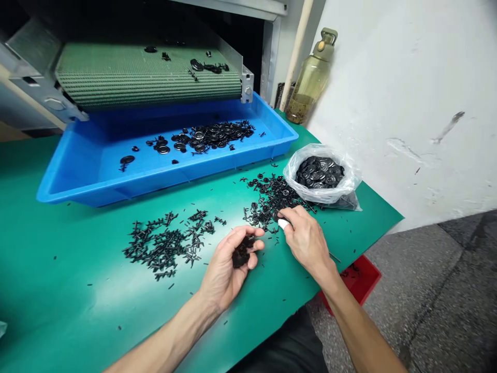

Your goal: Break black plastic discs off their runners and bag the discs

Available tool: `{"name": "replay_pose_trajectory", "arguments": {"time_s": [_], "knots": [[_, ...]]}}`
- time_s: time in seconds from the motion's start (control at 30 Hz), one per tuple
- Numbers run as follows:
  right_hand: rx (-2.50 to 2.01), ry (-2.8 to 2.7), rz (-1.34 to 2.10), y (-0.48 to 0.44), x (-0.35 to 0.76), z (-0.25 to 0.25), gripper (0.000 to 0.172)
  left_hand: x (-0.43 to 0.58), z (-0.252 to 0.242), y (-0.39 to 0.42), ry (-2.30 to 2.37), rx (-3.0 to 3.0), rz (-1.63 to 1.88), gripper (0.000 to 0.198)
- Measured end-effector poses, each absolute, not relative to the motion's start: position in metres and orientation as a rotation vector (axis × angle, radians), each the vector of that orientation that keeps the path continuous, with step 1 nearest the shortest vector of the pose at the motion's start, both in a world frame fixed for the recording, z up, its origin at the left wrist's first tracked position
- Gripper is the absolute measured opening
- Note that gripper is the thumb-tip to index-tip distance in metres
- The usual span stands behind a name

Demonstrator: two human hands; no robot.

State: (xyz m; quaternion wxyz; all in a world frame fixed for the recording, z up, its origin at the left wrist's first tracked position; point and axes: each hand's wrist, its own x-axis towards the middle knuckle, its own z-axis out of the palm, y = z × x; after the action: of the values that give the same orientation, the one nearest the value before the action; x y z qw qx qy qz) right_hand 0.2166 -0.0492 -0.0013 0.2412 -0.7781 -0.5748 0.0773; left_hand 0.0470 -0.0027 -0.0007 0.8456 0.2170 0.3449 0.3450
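Observation:
My left hand [227, 261] is curled around a handful of small black plastic parts [243, 252], held palm up over the green table. My right hand [308, 239], with a white covering on one fingertip, pinches a small black round part [276, 215] at the near edge of a loose heap of black parts [277, 192]. Just beyond that hand stands an open clear plastic bag [351, 178] filled with black discs [320, 172]. To the left of my left hand lies a spread of thin black branched pieces [165, 246].
A blue tray [171, 181] holding black parts sits under the end of a green conveyor belt [151, 77], which carries a few more. A greenish bottle [310, 77] leans by the white wall. Below the right table edge is a red bin [363, 285].

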Motion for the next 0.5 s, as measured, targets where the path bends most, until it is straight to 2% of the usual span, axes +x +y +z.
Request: {"name": "replay_pose_trajectory", "arguments": {"time_s": [0.3, 0.5], "knots": [[-1.906, -1.48, 0.435, -0.062, 0.215, 0.004, 0.036, 0.05, 0.005, -0.004, 0.733, 0.606, 0.555, 0.025], [-1.821, -1.229, 0.865, -0.071, 0.207, 0.017, 0.032, 0.05, 0.001, -0.01, 0.701, 0.726, 0.522, 0.025]]}}
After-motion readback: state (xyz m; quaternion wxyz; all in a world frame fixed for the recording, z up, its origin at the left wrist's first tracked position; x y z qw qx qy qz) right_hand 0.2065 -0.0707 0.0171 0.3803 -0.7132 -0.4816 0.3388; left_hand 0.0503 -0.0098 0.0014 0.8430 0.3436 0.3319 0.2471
